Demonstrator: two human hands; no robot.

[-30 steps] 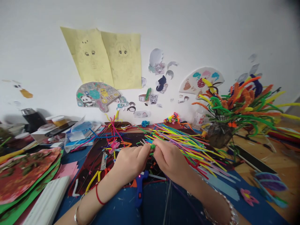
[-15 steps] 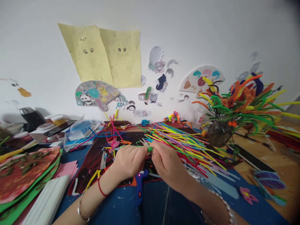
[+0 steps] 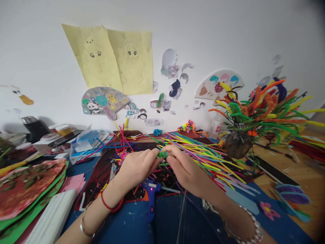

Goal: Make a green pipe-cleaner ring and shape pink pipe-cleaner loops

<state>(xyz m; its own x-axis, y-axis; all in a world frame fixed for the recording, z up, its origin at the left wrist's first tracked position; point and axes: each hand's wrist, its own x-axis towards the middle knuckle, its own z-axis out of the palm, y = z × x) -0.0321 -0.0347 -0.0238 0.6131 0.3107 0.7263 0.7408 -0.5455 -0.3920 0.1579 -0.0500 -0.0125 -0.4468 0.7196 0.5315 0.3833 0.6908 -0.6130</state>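
My left hand [image 3: 138,166] and my right hand [image 3: 183,168] meet fingertip to fingertip above a dark craft mat [image 3: 101,176]. Both pinch a small green pipe cleaner piece [image 3: 161,155] between them. Just behind and to the right of my hands lies a fanned pile of coloured pipe cleaners [image 3: 203,154]. A blue glue gun [image 3: 150,198] with a lit red light lies on the mat below my hands. Thin wires [image 3: 181,217] run down from under my right hand.
A vase of pipe-cleaner flowers [image 3: 256,115] stands at the right. Scissors [image 3: 112,172] lie left of my left hand. Stacked coloured paper [image 3: 27,189] and a white strip [image 3: 50,220] fill the left. Jars and clutter [image 3: 58,130] sit at the back left against the wall.
Both hands have moved slightly up and away from me with the green piece still between them. The glue gun below is now more exposed.
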